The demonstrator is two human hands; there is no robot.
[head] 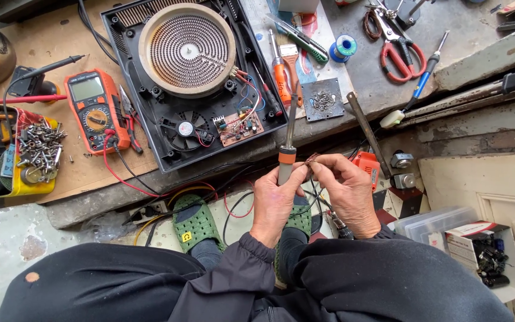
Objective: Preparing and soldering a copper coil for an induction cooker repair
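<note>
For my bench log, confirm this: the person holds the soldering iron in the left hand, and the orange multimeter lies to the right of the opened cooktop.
One detail is wrong. The head view shows the orange multimeter to the left of the opened cooktop, not the right. The left hand does hold the soldering iron.

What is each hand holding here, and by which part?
The left hand grips a soldering iron by its orange-and-grey handle, tip pointing up. The right hand pinches a small dark part between its fingers; what it is cannot be told.
</note>
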